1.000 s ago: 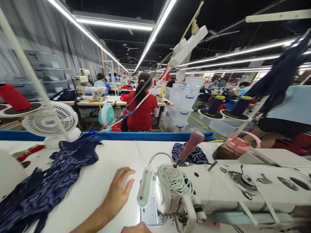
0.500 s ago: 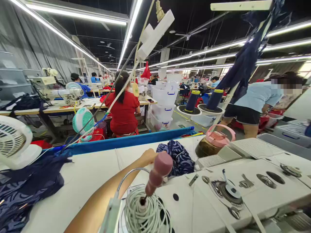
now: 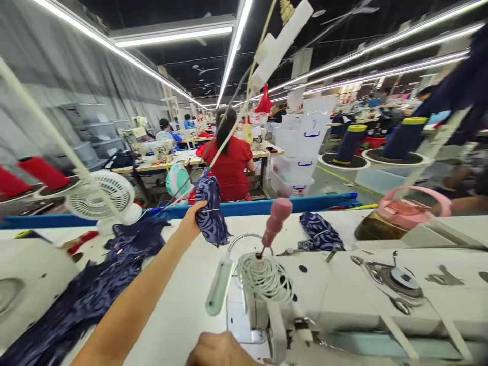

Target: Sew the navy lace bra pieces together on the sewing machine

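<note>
My left hand (image 3: 193, 219) grips a tied bundle of navy patterned fabric (image 3: 212, 216), raised over the white table behind the sewing machine's lamp. Low in the view my right hand (image 3: 219, 349) lies at the table's front edge, left of the needle area of the sewing machine (image 3: 328, 300); its fingers are curled and what they hold, if anything, is hidden. Another tied navy bundle (image 3: 321, 232) rests behind the machine. A long heap of navy patterned fabric (image 3: 95, 290) lies at the left.
A pink-lidded jug (image 3: 404, 213) stands at the back right. A white fan (image 3: 101, 198) is at the back left. The machine carries a pink-handled tool (image 3: 277, 218) and a coil of cord (image 3: 263, 279). A person in red (image 3: 231, 162) sits beyond the blue cloth edge (image 3: 259, 206).
The view has swung left. My left hand has lifted a navy bundle and moved left with it, while another bundle stays behind the machine. My right hand has come into view.
</note>
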Demonstrator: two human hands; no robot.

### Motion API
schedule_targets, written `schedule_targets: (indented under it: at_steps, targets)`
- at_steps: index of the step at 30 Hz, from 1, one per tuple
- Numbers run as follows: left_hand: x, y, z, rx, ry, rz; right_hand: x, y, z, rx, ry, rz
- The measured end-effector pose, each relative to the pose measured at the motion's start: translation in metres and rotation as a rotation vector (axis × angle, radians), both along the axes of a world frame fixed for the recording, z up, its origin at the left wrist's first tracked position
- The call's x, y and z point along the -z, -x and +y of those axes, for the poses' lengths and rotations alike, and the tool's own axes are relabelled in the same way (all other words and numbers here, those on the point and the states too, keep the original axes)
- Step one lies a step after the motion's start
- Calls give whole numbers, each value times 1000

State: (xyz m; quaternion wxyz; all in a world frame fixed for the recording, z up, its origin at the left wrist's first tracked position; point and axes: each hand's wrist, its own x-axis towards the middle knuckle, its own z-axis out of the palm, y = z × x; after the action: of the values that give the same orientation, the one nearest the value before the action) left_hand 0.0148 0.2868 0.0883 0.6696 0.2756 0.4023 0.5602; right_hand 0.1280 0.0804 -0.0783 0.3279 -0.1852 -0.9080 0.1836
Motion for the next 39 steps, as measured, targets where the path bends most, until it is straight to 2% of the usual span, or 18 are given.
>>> schedule_targets:
  at_steps: [3, 6, 8, 10, 12, 14, 17, 18, 20, 23, 27, 29, 31, 33, 34, 36, 38, 39]
  targets:
    - [1, 53, -68, -123, 58, 16, -11, 0, -6, 34, -78, 66]
    - [23, 75, -148, -185, 148, 41, -40, -8, -23, 36, -116, 143]
    - [41, 76, -198, -210, 177, 47, -61, -11, -33, 33, -134, 239]
    - [58, 71, -237, -227, 183, 41, -78, -8, -41, 106, -160, 253]
    - [69, 63, -266, -193, 142, 44, -88, 0, -48, 200, -209, 153]
    - [72, 55, -284, -183, 86, 85, -91, 9, -54, 265, -282, 14]
    - [68, 45, -297, -218, 54, 147, -93, 13, -66, 273, -401, -84]
    - [66, 42, -298, -224, 62, 133, -95, 11, -72, 243, -403, -98]
    - [63, 39, -295, -223, 109, 51, -105, 3, -87, 123, -305, -116]
    - [62, 42, -281, -206, 241, -79, -127, -18, -115, -33, 11, -164]
    - [63, 64, -250, -232, 339, -160, -153, -47, -143, 42, 593, -319]
    - [65, 77, -238, -289, 353, -189, -166, -65, -142, 36, 848, -323]
    - [70, 86, -231, -332, 364, -209, -184, -89, -130, -9, 969, -170]
    - [77, 89, -230, -353, 378, -221, -212, -114, -110, 48, 923, 105]
    - [82, 88, -231, -358, 385, -224, -228, -126, -98, 129, 810, 229]
    - [90, 84, -234, -360, 392, -228, -265, -142, -73, 313, 479, 334]
    - [97, 81, -237, -352, 385, -231, -301, -145, -50, 480, 102, 406]
    - [99, 79, -238, -340, 375, -236, -316, -143, -38, 546, -5, 426]
